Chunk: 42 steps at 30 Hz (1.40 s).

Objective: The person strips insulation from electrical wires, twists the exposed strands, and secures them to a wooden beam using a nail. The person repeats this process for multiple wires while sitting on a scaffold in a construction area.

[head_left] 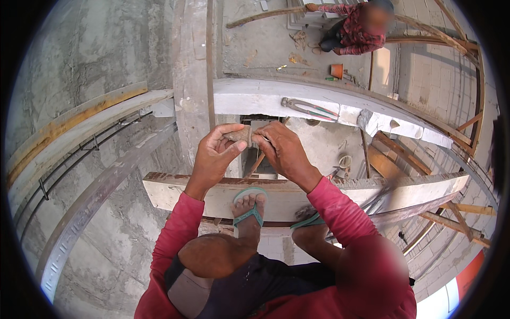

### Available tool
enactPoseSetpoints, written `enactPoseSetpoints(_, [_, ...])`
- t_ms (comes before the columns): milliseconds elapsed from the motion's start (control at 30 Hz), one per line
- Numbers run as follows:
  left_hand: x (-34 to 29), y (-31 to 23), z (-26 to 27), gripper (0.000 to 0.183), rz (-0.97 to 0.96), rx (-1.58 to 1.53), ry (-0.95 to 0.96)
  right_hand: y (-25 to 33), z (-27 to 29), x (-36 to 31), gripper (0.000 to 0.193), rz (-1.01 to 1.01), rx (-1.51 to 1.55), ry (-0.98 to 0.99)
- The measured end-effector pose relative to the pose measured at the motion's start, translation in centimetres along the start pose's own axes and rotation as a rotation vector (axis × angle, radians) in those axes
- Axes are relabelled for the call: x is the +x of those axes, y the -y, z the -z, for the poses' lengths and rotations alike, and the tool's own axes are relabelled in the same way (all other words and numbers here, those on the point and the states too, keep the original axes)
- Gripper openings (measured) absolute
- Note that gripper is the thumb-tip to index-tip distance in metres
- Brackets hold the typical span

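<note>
Concrete walls and wooden formwork surround a plank point(175, 194) where the person crouches in green sandals. Both hands meet above it: the left hand point(212, 157) and right hand point(284, 151) each clench an end of a small brown block point(243, 135). Pliers point(311, 109) lie on the beam point(255, 98) beyond. Another person crouches far off.

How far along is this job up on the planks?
Done, by the look of it: wooden formwork boards are up, and steel bars lie in the channel at left. In hand: the left hand and right hand together grip a small brownish piece above the gap. The pincers lie unused on the board. What remains can't be judged from here.
</note>
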State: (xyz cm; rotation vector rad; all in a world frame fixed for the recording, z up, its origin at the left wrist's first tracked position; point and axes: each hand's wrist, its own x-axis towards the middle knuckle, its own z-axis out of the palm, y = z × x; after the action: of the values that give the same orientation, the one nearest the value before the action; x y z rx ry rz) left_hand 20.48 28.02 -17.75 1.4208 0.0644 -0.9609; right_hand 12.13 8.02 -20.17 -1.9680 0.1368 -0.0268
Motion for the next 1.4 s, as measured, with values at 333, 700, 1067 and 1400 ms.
enactPoseSetpoints(333, [0.1,0.0,-0.2,0.047,0.044,-0.017,0.043,0.0,0.9,0.3,0.023,-0.157,0.165,0.245])
enactPoseSetpoints(700, [0.2,0.6,-0.1,0.049,0.045,-0.039,0.061,0.7,1.3,0.3,0.028,-0.294,0.212,0.261])
enactPoseSetpoints(1067, [0.4,0.7,-0.1,0.048,0.061,0.010,0.071,1.2,2.5,1.0,0.027,-0.434,0.199,0.362])
enactPoseSetpoints(1400, [0.5,0.7,0.1,0.045,0.057,-0.028,0.074,0.6,1.7,0.7,0.024,-0.246,0.059,0.272])
